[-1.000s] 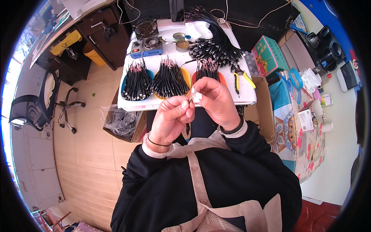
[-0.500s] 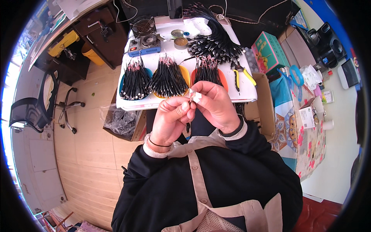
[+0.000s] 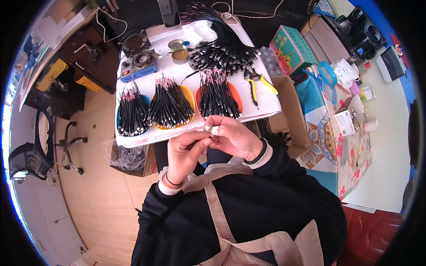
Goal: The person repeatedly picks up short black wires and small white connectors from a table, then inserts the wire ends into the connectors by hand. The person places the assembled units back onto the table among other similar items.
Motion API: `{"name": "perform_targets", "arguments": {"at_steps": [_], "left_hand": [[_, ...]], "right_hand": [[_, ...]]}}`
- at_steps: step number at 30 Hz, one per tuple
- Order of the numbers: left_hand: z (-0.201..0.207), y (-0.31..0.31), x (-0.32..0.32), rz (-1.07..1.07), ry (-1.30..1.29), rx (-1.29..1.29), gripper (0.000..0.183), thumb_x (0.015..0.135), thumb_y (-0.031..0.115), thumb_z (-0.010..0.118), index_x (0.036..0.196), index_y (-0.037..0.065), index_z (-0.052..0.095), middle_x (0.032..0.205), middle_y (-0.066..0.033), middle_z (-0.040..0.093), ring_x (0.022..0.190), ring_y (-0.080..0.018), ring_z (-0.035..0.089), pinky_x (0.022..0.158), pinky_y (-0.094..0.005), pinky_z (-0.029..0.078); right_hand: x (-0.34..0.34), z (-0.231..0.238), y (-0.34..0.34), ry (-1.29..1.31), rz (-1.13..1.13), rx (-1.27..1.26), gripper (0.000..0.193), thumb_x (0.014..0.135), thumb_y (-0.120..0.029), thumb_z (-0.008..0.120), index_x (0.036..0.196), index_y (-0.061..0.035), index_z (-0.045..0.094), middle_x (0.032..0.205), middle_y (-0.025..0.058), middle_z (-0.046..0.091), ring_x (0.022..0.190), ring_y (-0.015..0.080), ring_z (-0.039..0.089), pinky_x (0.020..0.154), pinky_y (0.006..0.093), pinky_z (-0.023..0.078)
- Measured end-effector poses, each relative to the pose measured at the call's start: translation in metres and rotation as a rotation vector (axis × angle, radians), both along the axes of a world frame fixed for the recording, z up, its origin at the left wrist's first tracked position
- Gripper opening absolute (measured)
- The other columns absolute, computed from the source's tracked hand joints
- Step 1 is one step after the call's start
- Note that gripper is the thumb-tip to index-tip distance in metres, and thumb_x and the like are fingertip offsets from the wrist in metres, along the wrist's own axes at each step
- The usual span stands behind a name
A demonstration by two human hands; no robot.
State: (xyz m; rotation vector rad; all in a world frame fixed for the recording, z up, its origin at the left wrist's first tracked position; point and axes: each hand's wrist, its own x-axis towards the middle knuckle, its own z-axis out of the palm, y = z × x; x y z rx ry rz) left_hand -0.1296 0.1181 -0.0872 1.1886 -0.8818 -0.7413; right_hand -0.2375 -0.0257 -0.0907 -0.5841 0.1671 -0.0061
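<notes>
Close in front of my body, over the near edge of the table, both hands meet fingertip to fingertip. My right hand [image 3: 237, 138] is closed in a pinch on a small white piece [image 3: 214, 131], perhaps paper or tape. My left hand [image 3: 184, 148] is closed too, thumb against fingers, touching the right fingertips; what it grips is hidden. Just beyond stand bundles of short black cables with pinkish wire ends and metal plugs, in a blue tray [image 3: 147, 100], a yellow tray [image 3: 191, 98] and an orange-red tray [image 3: 236, 95].
On the white table [image 3: 262, 116] lie yellow-handled pliers [image 3: 262, 86], a large black cable bundle [image 3: 222, 48], a blue device with a fan [image 3: 140, 66] and a round tin [image 3: 180, 56]. A cardboard box [image 3: 295, 117] stands at right, and an office chair [image 3: 66, 142] at left.
My hands have come down, nearer my body, still pinched together. Less of the white piece sticks out of my right fingers. The table sits further left in view.
</notes>
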Motion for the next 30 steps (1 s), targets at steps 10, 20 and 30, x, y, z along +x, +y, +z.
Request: {"name": "perform_targets", "arguments": {"at_steps": [10, 20, 30], "left_hand": [[-0.019, -0.028, 0.011, 0.027, 0.226, 0.049, 0.011, 0.099, 0.006, 0.052, 0.105, -0.002, 0.056, 0.074, -0.0070, 0.064, 0.052, -0.0011, 0.037, 0.048, -0.0172, 0.030], [-0.021, -0.025, 0.012, 0.111, 0.259, 0.033, 0.013, 0.098, 0.006, 0.052, 0.104, -0.003, 0.059, 0.074, -0.0074, 0.064, 0.054, -0.0028, 0.038, 0.050, -0.0174, 0.030], [-0.005, -0.027, 0.010, 0.211, 0.290, -0.088, 0.015, 0.097, 0.007, 0.056, 0.106, -0.003, 0.063, 0.098, -0.0100, 0.069, 0.087, -0.0133, 0.065, 0.077, -0.0256, 0.055]], "right_hand": [[0.013, -0.045, -0.123, 0.498, -0.559, -1.592, 0.019, 0.083, -0.017, 0.066, 0.085, 0.0020, 0.069, 0.072, 0.0147, 0.069, 0.065, 0.0249, 0.067, 0.062, 0.0335, 0.051], [0.040, -0.064, -0.121, 0.556, -0.585, -1.453, 0.021, 0.079, -0.020, 0.071, 0.076, 0.0010, 0.069, 0.070, 0.0142, 0.068, 0.066, 0.0243, 0.068, 0.062, 0.0333, 0.051], [0.029, 0.013, -0.076, -0.038, -0.908, -1.568, 0.009, 0.087, -0.004, 0.067, 0.093, 0.0023, 0.064, 0.080, 0.0064, 0.060, 0.064, 0.0117, 0.055, 0.058, 0.0245, 0.043]]}}
